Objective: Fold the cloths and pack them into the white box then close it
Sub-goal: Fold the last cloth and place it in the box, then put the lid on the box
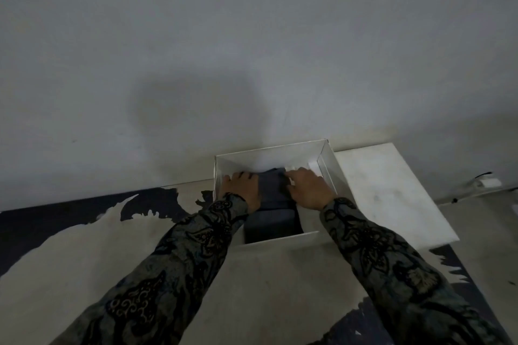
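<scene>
The left hand lies flat with straight fingers on the left edge of a folded dark cloth inside the open white box, and the right hand presses its right edge the same way, neither one curled round it; a second folded dark cloth sits nearer in the box. If the pressure lifts unevenly, the upper cloth may spring open and ride above the rim. Then the white lid, lying just right of the box, may not seat.
</scene>
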